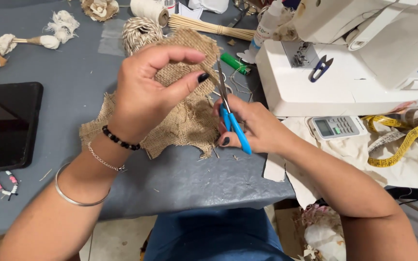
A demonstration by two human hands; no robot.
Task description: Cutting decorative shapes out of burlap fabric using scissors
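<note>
Left hand (146, 92): thumb and forefinger pinched on the upper edge of a burlap piece (180, 121), lifting it taut so the blades can reach it.
Right hand (255, 128): closed around blue-handled scissors (228, 108), blades up at the burlap's edge just beside the left thumb.
Right of the right hand: white sewing machine (325, 92), calculator (337, 126), yellow tape measure (407, 140).
Left of the left hand: black phone (6, 125).
Containers: none seen.

Tan open-weave burlap (185, 116) in the left hand (146, 96), blue-handled scissors (231, 121) in the right hand (255, 128), grey bench (73, 82) beneath, black phone (7, 124) left, white sewing machine (354, 53) and yellow tape measure (402, 142) right, green lighter (234, 63) beyond.
</note>
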